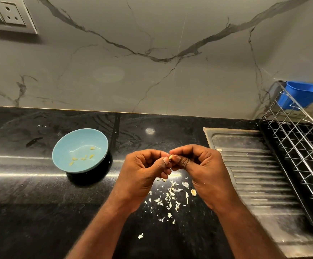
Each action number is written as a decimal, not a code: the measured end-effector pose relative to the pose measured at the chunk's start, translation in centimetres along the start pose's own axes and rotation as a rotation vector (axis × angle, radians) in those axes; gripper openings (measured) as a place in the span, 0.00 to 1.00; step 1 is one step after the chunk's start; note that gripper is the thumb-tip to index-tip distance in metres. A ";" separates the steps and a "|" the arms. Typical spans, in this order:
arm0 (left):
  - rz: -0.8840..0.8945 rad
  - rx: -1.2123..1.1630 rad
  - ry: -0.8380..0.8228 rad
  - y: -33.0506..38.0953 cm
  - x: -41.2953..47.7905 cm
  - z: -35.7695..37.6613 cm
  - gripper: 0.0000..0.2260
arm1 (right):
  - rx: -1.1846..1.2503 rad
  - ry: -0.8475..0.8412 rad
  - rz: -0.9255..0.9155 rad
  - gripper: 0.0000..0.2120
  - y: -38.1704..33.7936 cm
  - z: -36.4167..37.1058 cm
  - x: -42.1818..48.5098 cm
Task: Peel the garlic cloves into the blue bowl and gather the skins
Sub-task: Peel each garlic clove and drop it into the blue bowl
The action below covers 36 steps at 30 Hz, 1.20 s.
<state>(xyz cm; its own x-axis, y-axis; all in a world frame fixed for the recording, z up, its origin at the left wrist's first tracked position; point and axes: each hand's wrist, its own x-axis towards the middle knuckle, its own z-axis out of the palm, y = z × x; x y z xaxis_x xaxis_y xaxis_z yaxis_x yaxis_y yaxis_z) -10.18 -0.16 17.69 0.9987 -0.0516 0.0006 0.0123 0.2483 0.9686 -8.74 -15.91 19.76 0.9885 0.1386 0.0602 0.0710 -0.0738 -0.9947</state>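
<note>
My left hand (144, 167) and my right hand (198, 165) meet above the black counter and both pinch one small garlic clove (171, 157) between thumbs and fingertips. Most of the clove is hidden by the fingers. To the left stands the light blue bowl (63, 157) with several peeled cloves (83, 157) lying in it. White garlic skins (170, 197) lie scattered on the counter below and between my hands, and one unpeeled piece (193, 192) lies beside my right wrist.
A steel sink drainboard (254, 176) adjoins on the right. Beyond it stands a wire dish rack (301, 146) with a blue plastic cup (301, 98) hung on it. The marble backsplash (133, 62) carries a wall socket (8, 15) at top left.
</note>
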 end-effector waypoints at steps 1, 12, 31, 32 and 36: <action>0.005 0.002 0.008 -0.1 0.0 0.1 0.07 | 0.000 0.001 -0.002 0.07 0.0 0.0 0.0; 0.053 0.048 0.076 -0.3 0.0 0.5 0.03 | -0.103 -0.007 -0.056 0.08 0.5 0.1 -0.3; 0.050 0.049 0.091 -0.3 -0.2 0.8 0.07 | -0.094 -0.027 -0.061 0.14 0.3 0.2 -0.5; 0.041 0.040 0.101 -0.3 -0.2 0.7 0.06 | -0.092 -0.023 -0.069 0.15 0.4 0.2 -0.5; -0.016 0.014 0.176 -0.6 0.1 0.5 0.07 | -0.018 0.004 -0.051 0.15 0.8 0.1 -0.2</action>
<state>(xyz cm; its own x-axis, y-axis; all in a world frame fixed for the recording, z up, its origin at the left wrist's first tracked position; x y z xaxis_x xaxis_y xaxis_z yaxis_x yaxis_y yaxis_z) -10.08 -0.77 17.21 0.9917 0.1147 -0.0576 0.0291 0.2356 0.9714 -8.94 -15.89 18.99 0.9840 0.1388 0.1115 0.1240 -0.0846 -0.9887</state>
